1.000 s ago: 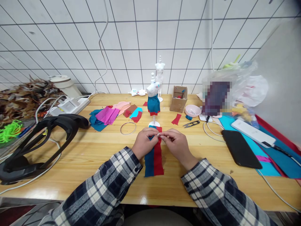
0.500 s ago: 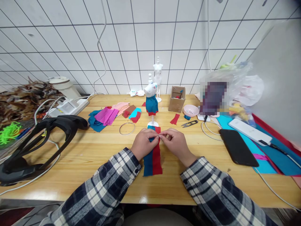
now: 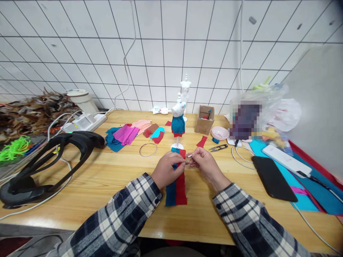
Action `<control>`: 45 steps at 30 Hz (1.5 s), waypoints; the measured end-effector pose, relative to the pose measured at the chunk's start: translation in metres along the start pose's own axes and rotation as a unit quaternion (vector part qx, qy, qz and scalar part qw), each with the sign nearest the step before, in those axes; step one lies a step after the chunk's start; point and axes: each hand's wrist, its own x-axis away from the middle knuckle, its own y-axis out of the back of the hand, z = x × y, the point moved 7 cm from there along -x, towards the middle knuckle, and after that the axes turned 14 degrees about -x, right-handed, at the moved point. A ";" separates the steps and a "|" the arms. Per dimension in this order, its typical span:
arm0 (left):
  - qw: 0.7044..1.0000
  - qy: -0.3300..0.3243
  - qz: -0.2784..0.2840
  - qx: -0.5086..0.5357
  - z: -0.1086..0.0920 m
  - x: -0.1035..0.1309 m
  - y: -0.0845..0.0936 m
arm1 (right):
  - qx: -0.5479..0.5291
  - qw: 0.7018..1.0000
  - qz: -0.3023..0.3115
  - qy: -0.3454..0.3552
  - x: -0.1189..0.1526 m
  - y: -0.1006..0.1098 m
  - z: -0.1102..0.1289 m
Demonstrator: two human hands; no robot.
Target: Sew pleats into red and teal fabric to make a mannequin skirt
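- Teal-and-red cloth strip point(image 3: 180, 191): flat on the table point(image 3: 112, 178), partly beneath the left hand point(image 3: 167, 168), apparently unattached.
- Left fingers: tips pinched together; whether they grip thread cannot be told.
- Right hand point(image 3: 206, 163): thumb and forefinger closed on a small white piece point(image 3: 190, 156).
- Front mannequin point(image 3: 178, 109): wears a finished-looking teal skirt point(image 3: 178, 125) with red hem.

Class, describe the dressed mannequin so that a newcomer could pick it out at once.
On the wooden table, find the cardboard box by the tiled wall. Left of it, the nearer mannequin stands upright in front of a rear mannequin. Its teal skirt with a red hem sets it apart; the rear mannequin shows no skirt.
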 end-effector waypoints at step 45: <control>0.999 -0.001 0.000 -0.047 0.012 -0.001 -0.006 | 0.359 0.898 0.037 0.251 0.015 -0.015 0.031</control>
